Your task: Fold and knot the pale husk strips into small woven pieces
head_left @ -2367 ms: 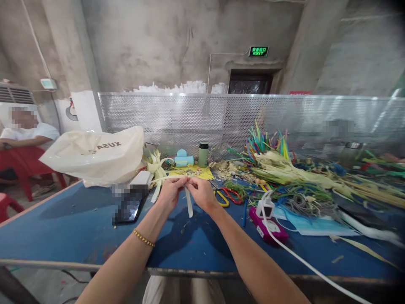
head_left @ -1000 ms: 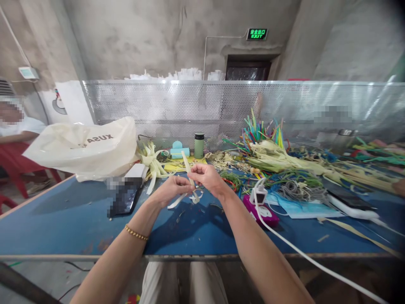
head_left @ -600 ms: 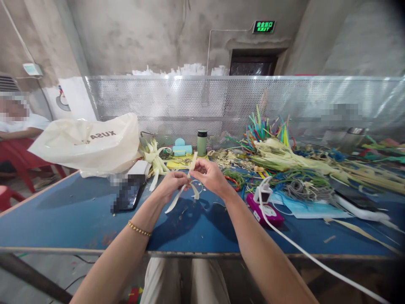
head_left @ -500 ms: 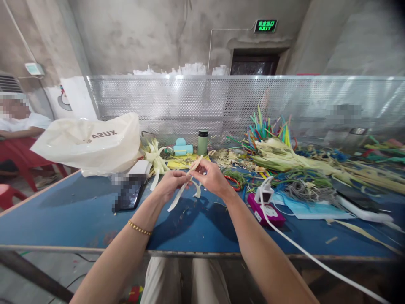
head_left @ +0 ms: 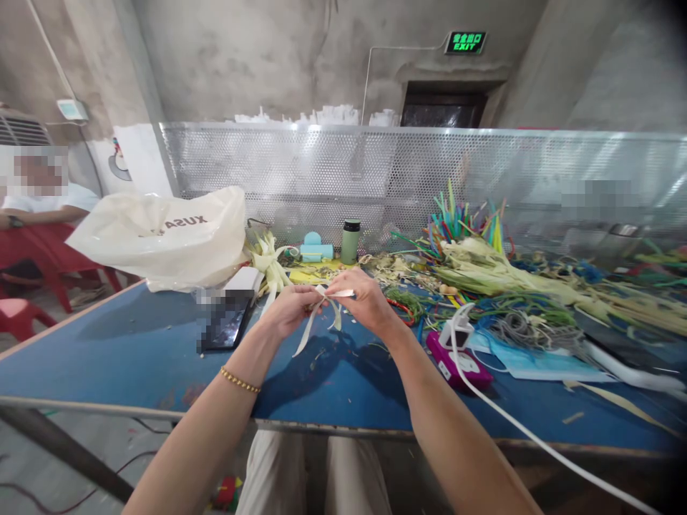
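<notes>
- Long, flat, blue-topped desk [head_left: 134, 357]: lies below both hands.
- Bare right hand [head_left: 368, 299] and bare left hand [head_left: 290, 310]: equally near the work, fingers pinching.
- Pale, flat, husk-like strips [head_left: 305, 335]: grasped between both hands; longest tail slants down-left, toward the desk's near edge.

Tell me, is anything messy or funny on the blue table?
Yes, on the right: grey cord lies tangled, partly over a blue face mask. It looks odd because the loops are all jumbled.
</notes>
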The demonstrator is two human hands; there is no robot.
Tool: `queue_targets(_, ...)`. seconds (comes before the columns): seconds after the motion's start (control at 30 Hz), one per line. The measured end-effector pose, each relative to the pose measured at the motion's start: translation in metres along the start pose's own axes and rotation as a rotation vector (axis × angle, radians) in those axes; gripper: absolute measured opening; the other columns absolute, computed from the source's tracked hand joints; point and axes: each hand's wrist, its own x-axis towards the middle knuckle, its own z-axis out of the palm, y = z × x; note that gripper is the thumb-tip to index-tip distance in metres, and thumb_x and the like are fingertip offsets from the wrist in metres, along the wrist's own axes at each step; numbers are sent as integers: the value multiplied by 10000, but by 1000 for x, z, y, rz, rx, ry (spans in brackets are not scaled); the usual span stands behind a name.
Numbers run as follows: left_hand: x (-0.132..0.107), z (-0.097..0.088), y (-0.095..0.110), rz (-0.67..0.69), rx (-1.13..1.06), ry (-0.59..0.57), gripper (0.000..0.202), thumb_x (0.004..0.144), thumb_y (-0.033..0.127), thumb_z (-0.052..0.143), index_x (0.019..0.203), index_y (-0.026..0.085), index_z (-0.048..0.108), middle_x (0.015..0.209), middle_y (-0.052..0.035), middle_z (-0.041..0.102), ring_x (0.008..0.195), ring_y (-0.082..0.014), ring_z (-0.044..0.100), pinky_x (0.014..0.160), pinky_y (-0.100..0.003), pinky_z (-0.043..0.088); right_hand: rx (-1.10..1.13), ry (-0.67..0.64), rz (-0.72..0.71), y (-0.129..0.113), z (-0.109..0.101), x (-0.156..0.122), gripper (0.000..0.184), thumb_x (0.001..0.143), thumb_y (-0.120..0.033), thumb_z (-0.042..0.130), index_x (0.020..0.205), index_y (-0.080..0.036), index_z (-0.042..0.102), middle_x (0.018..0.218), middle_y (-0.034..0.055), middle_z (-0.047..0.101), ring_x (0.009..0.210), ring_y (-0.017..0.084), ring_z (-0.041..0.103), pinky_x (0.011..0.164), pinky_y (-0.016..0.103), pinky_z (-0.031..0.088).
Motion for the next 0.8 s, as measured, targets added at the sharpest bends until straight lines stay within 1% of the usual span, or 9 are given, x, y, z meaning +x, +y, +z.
queue_targets(0.17, -1, 1, 2, 2, -22, -17, 78, 620, 117, 721, 588, 72, 666, 632, -91, 658, 526, -96, 555, 529, -213, 426, -89, -44, -25, 4, 0, -1, 180, 913, -214, 586, 988, -252, 745, 925, 44, 696, 915, 177, 581, 845, 334, 440)
queue_targets(0.33, -1, 1, 2, 12, -26, 4, 80, 626, 112, 717, 589, 69, 661, 632, -97, 655, 558, -102, 562, 544, -217, 429, -93, -77, -3, 2, -1, -1, 213, 923, -219, 568, 1033, -270, 743, 938, 46, 695, 914, 178, 569, 863, 343, 434)
queue_targets(0.5, 0, 1, 2, 18, -77, -18, 49, 620, 101, 711, 625, 69, 675, 651, -92, 652, 587, -116, 571, 538, -225, 428, -96, -83, 5, 2, -1, -1, 236, 926, -231, 565, 1080, -287, 734, 945, 53, 696, 922, 184, 567, 867, 349, 433)
queue_targets(0.57, 0, 1, 2, 22, -96, -14, 73, 631, 126, 731, 655, 68, 693, 654, -85, 649, 607, -124, 580, 540, -229, 428, -108, -96, 1, 2, 0, -1, 242, 928, -227, 559, 1091, -276, 732, 950, 62, 691, 922, 185, 563, 860, 346, 432)
queue_targets(0.63, -1, 1, 2, 28, -92, -9, 120, 637, 158, 767, 691, 66, 711, 660, -77, 652, 595, -112, 566, 547, -229, 423, -118, -108, 4, 1, 0, -2, 249, 927, -212, 556, 1095, -270, 731, 949, 64, 684, 918, 185, 559, 859, 345, 431)
queue_targets(0.73, -1, 1, 1, 44, -71, -12, 171, 613, 179, 814, 692, 64, 715, 653, -68, 655, 556, -85, 532, 558, -227, 410, -96, -76, 12, 2, 2, -2, 263, 915, -170, 556, 1083, -263, 735, 965, 62, 674, 940, 182, 559, 871, 346, 435)
queue_targets(0.8, 0, 0, 0, 59, -69, -8, 170, 593, 169, 823, 669, 68, 710, 634, -56, 646, 553, -83, 528, 566, -228, 406, -49, -43, 28, 4, 4, -3, 307, 906, -111, 525, 1067, -259, 740, 998, 60, 668, 969, 175, 566, 899, 351, 438)
